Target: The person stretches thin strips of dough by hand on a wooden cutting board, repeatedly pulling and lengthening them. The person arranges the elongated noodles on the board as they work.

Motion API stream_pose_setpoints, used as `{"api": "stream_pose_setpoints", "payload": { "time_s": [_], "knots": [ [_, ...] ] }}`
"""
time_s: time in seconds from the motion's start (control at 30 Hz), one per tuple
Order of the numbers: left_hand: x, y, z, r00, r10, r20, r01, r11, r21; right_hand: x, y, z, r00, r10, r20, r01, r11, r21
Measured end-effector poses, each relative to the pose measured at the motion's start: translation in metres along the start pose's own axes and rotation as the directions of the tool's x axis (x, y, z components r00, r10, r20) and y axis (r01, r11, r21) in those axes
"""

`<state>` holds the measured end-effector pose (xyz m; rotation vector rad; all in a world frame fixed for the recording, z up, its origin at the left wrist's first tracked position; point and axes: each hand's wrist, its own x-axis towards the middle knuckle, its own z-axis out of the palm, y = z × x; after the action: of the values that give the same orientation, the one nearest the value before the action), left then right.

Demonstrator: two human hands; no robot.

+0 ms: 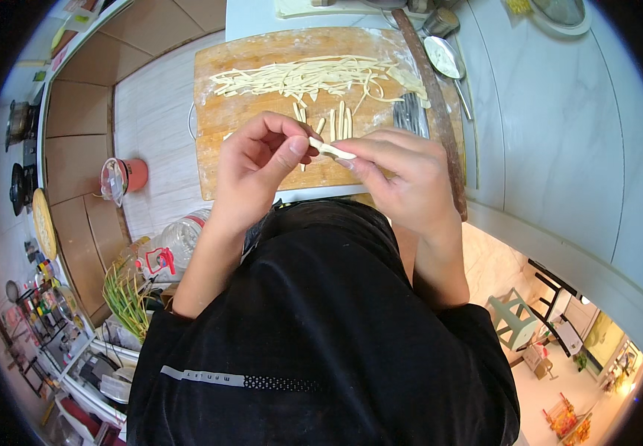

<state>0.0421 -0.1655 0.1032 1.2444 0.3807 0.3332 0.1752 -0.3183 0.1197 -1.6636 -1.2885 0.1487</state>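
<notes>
Between my two hands a short strip of pale dough (332,149) is held just above the wooden cutting board (277,178). My left hand (266,161) pinches its left end between thumb and fingers. The right part lies in the grip of my right hand (405,167), thumb below and forefinger above. Several short dough strips (341,122) rest on the board just beyond my fingertips, some partly hidden by my hands. Farther back spreads a long heap of thin cut noodles (305,76), with a flat dough piece (408,81) at its right end.
A long wooden rolling pin (436,106) lies along the board's right side. Beside it are a spoon of white flour (443,58) and a dark-striped object (409,114), partly hidden. A pink bin (126,177) and a large plastic bottle (179,240) stand on the floor at left.
</notes>
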Motion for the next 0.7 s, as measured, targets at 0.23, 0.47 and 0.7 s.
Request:
{"api": "stream_pose_setpoints", "payload": {
  "time_s": [0.23, 0.47, 0.7],
  "knots": [
    [0.006, -0.005, -0.006, 0.996, 0.086, 0.006, -0.084, 0.981, -0.177, -0.003, 0.003, 0.001, 0.998, 0.053, -0.019, -0.052, 0.998, 0.034],
    [0.003, -0.003, 0.004, 0.998, 0.060, -0.035, -0.059, 0.998, 0.016, -0.001, 0.000, 0.004, 0.998, 0.066, -0.025, -0.065, 0.997, 0.047],
    [-0.003, -0.003, 0.006, 0.992, -0.109, 0.066, 0.086, 0.953, 0.291, 0.001, 0.001, 0.007, 0.998, 0.058, -0.004, -0.058, 0.998, 0.022]
  ]
}}
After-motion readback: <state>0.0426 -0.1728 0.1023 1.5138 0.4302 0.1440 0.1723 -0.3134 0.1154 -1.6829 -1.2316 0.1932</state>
